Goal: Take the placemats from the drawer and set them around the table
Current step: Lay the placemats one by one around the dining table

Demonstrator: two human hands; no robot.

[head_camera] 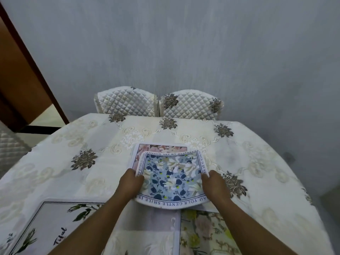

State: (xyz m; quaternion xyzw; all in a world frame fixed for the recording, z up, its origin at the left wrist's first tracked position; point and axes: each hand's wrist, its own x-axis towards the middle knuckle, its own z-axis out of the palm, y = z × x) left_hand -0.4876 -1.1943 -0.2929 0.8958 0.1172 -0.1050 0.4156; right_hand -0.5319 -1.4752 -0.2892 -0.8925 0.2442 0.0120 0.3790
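A blue floral placemat (pixel 171 178) with a lettered border is held above the table's middle, its near edge curling. My left hand (pixel 129 184) grips its left edge and my right hand (pixel 214 184) grips its right edge. A pink floral placemat (pixel 160 149) lies under it, mostly hidden, on the table. A placemat with green leaves and script (pixel 47 227) lies flat at the near left. Another floral placemat (pixel 207 234) with yellow and pink flowers lies flat at the near right.
The table (pixel 82 137) wears a cream embroidered cloth with dark flower patches. Two quilted chair backs (pixel 127 103) (pixel 191 105) stand at its far side against a grey wall. A third quilted chair (pixel 11 148) sits at the left, near a brown door frame (pixel 33 57).
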